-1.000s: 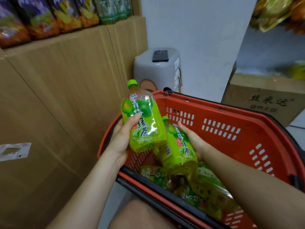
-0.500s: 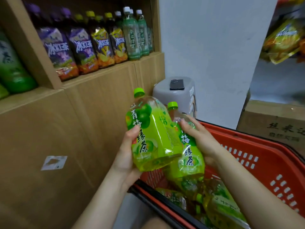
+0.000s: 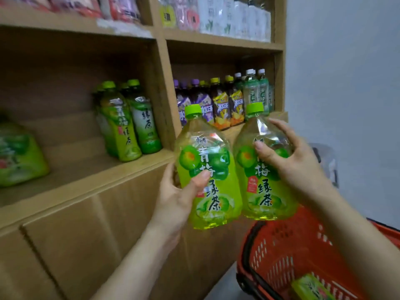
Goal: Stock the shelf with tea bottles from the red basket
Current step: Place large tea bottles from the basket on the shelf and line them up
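Two green tea bottles with green caps are held upright side by side in front of the wooden shelf (image 3: 91, 180). My left hand (image 3: 175, 198) grips the lower body of the left bottle (image 3: 207, 169). My right hand (image 3: 292, 161) grips the shoulder of the right bottle (image 3: 259, 187). Both bottles hang above the red basket (image 3: 287, 254), level with the shelf's front edge. Another green bottle (image 3: 309, 286) lies inside the basket. Several matching green tea bottles (image 3: 127, 122) stand on the shelf's left compartment.
The right compartment holds purple, yellow and pale green drink bottles (image 3: 223, 105). A green pack (image 3: 19, 154) sits at the far left of the shelf. Packaged goods (image 3: 216, 16) fill the top shelf. A white wall (image 3: 342, 83) is on the right.
Both hands have lifted their bottles out of the basket and up to shelf height. The view has tilted up from the basket to the shelf.
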Available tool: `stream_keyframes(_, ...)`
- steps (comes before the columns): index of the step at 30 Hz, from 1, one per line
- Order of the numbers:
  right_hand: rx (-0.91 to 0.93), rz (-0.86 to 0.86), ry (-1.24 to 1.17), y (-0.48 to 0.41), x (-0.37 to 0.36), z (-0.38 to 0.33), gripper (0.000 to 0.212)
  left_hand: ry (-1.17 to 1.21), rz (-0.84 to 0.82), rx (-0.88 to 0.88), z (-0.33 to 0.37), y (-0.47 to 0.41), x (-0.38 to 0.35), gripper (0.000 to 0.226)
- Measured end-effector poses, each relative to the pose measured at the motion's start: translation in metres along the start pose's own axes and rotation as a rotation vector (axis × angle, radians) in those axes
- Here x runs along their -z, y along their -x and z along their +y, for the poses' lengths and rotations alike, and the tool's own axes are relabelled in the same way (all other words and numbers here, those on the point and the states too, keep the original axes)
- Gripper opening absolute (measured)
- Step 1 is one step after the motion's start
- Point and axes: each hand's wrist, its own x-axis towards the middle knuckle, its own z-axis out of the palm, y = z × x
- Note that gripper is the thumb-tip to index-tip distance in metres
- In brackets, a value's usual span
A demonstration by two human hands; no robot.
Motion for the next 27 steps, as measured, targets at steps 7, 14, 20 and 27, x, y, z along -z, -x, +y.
stream_keyframes(7, -0.029, -0.167, -0.422, -0.034, -0.085, -0.049, 0.064, -0.187, 0.203, -0.168, 0.079, -0.014, 0.084, 0.061)
stream_keyframes(14, -0.003, -0.208, -0.641, -0.05, -0.173, -0.087, 0.058, -0.271, 0.33, -0.124, 0.119, -0.024, 0.176, 0.094)
stream_keyframes(20, -0.057, -0.255, -0.721, -0.05, -0.224, -0.092, 0.074, -0.216, 0.355, -0.025, 0.111, -0.038, 0.233, 0.11)
stream_keyframes(27, -0.043, -0.299, -0.681, -0.039, -0.266, -0.1, 0.07, -0.298, 0.318, 0.074, 0.102, -0.057, 0.257, 0.087)
